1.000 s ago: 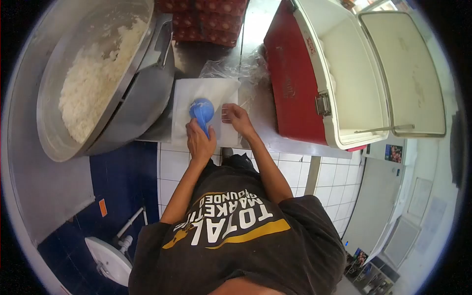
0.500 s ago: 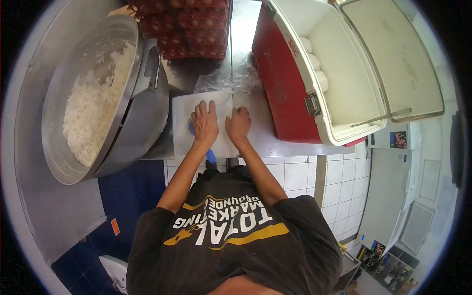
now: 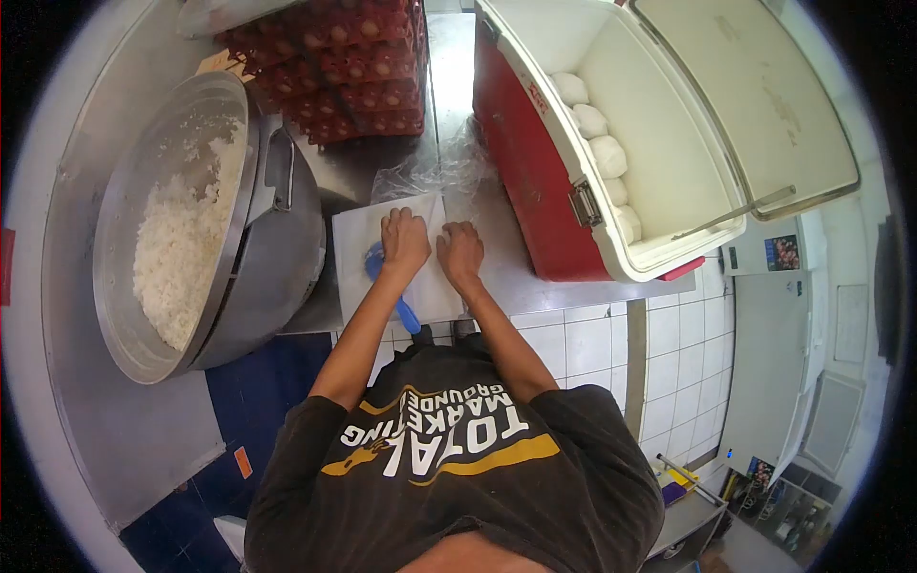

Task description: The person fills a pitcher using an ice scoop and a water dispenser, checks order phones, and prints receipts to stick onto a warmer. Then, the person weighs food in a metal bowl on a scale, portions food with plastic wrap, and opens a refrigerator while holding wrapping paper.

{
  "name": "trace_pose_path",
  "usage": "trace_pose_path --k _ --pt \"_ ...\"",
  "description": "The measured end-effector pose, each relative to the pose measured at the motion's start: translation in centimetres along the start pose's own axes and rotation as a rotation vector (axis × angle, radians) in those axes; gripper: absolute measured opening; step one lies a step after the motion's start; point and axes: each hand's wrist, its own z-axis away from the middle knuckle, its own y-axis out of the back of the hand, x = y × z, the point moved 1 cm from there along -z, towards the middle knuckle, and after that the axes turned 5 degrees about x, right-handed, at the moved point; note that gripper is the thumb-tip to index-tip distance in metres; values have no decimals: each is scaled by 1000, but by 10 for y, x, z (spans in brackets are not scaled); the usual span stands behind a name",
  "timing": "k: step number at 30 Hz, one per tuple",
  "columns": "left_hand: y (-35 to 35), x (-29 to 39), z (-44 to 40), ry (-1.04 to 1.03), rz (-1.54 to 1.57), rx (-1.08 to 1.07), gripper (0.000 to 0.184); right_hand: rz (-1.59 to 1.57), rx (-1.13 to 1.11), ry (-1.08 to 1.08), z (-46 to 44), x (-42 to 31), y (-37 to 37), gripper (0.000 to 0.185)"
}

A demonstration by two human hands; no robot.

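Note:
White paper sheets (image 3: 349, 234) lie in a stack on the steel table. A blue scoop (image 3: 409, 317) rests on them, its handle sticking out past the near edge and its bowl partly hidden under my left wrist. My left hand (image 3: 405, 239) is on the paper with its fingers bent, near the top edge; whether it pinches a sheet is too small to tell. My right hand (image 3: 460, 252) touches the right edge of the stack, fingers curled, and what lies under them is hidden.
A large metal pot (image 3: 277, 272) of white rice (image 3: 177, 258) stands at left. Stacked red egg trays (image 3: 358, 72) are behind. Crumpled clear plastic (image 3: 449, 172) lies beyond the paper. At right, an open red cooler (image 3: 516, 162) holds several white wrapped bundles (image 3: 606, 156).
My left hand has let go of the blue scoop, which lies on the paper, and has moved to the paper's upper part. The view has shifted, showing more of the cooler's inside.

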Motion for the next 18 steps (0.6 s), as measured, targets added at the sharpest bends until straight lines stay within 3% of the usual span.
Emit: trace_pose_path --k 5,7,11,14,18 --pt "-3 6 -12 8 21 31 10 -146 -64 -241 -14 5 -9 21" --pt "-8 6 -19 45 168 -93 12 -126 -85 -206 -16 7 -11 21" --pt "-8 -1 -26 121 165 -192 14 -179 -37 -117 -15 4 -3 20" --pt "-8 -11 -26 175 107 -207 14 -349 -82 -166 -14 -2 7 23" --pt "0 -10 -21 67 112 -180 24 -273 -99 -285 -12 -3 2 28"
